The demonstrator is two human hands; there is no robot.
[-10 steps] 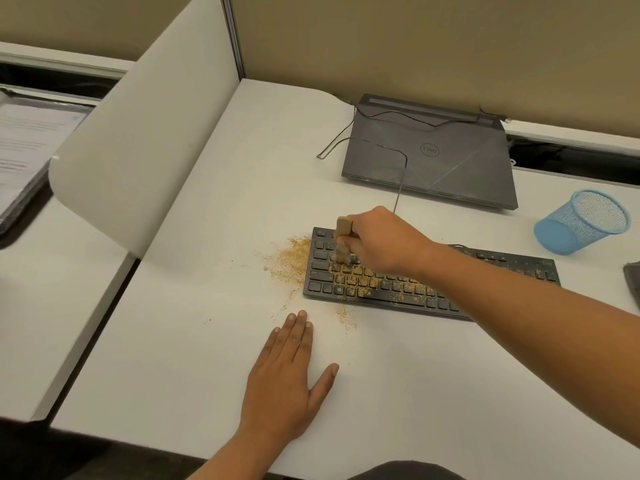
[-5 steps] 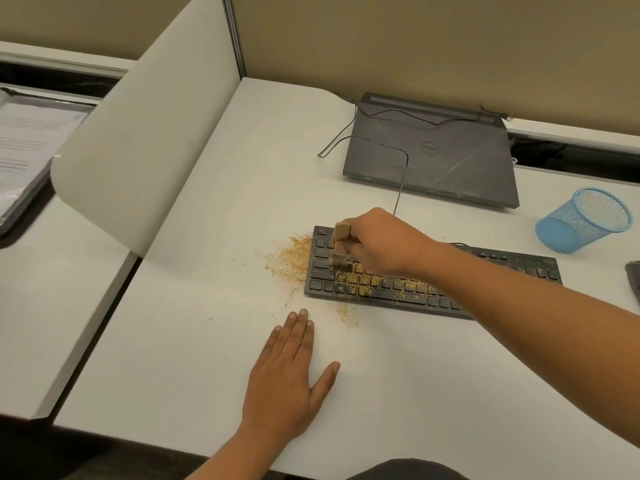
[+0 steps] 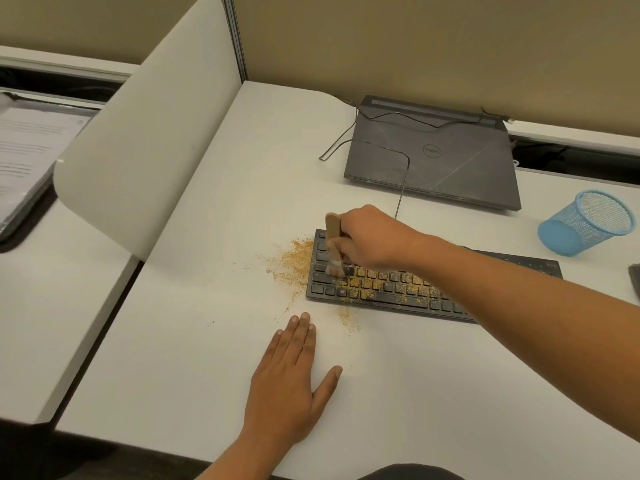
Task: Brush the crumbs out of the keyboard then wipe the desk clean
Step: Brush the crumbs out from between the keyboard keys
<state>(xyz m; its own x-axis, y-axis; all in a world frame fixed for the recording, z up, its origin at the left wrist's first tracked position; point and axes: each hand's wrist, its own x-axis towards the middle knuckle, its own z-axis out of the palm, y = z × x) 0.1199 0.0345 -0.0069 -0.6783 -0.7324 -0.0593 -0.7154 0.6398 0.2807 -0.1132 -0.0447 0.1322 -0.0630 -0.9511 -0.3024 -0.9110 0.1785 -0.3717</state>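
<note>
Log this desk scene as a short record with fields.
right hand: grips a wooden-handled brush, bristles on the left-end keys of the keyboard
left hand: flat on the desk, fingers straight, holding nothing
crumbs: heaped on the desk just off the keyboard's left end; more cover its middle keys
laptop: closed, behind the keyboard
blue mesh cup: right of the laptop
</note>
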